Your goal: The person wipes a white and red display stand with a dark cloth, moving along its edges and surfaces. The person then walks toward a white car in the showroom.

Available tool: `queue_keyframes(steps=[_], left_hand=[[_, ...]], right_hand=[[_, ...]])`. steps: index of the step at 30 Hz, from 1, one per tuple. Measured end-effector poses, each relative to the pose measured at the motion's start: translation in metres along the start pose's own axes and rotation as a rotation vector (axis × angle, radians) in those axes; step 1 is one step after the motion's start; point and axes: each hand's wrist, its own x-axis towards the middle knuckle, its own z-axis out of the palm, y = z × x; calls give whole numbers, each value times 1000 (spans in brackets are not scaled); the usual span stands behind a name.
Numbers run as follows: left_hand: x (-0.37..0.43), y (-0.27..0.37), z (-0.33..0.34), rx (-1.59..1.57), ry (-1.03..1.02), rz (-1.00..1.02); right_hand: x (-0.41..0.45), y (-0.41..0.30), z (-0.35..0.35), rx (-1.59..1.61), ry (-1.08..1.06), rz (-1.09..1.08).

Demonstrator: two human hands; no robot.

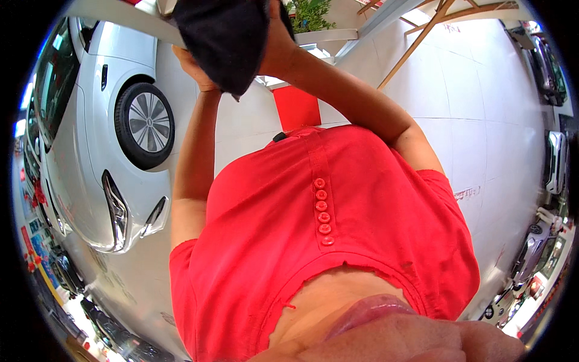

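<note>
A dark, nearly black cloth (221, 40) is bunched between my two hands at the top of the head view. Its lower end hangs to a blunt point, and its upper part runs out of the picture. My left hand (195, 68) grips it from the left, with most of the fingers hidden behind the fabric. On the opposite side my right hand (278, 50) holds the cloth's right edge. Both forearms reach out beyond my red buttoned shirt (362, 194).
A white car (86, 149) with its front wheel (147, 124) stands close on the left. Green leaves (312, 16) grow behind a white ledge (332, 36). Wooden legs (418, 40) of a stand slant at upper right. Further cars (555, 160) line the right rim.
</note>
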Motion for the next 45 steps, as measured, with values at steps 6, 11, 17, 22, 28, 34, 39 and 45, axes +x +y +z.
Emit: queue_keyframes(steps=[6, 11, 17, 22, 28, 34, 39, 45], left_hand=[[-3, 23, 5, 273, -57, -44], [-5, 22, 14, 193, -62, -49], [-6, 17, -6, 213, -47, -27], [-2, 10, 3, 209, -78, -17], [-18, 10, 8, 278, 62, -138], [-12, 21, 24, 353, 103, -91], [-10, 17, 18, 444, 92, 25], [-8, 23, 33, 331, 132, -38]], right_hand=[[-23, 27, 3, -328, 95, -213], [-71, 69, 38, -486, -358, 328], [-56, 49, 25, -168, -143, 285], [-84, 123, 44, 10, 132, 424], [-101, 54, -40, 139, 424, 277], [-131, 75, -10, -344, -9, 92], [-107, 39, 18, -321, -130, -35], [-65, 8, 66, 90, -202, 50]])
